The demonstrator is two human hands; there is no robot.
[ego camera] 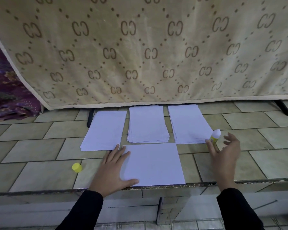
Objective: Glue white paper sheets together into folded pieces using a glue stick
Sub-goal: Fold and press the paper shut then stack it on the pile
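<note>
A single white sheet (154,164) lies at the front of the tiled ledge. My left hand (114,170) presses flat on its left edge, fingers straight and spread. An uncapped yellow glue stick (214,136) with a white tip stands upright by the right pile's near corner. My right hand (223,153) hovers at it with fingers spread; the index finger lies along the stick's left side and the other fingers are apart on its right. Its yellow cap (76,167) lies on the tiles to the left.
Three piles of white paper sit behind the sheet: left pile (105,130), middle pile (147,124), right pile (189,123). A beige patterned blanket (140,55) hangs right behind them. The ledge's front edge (198,184) drops off just below the sheet.
</note>
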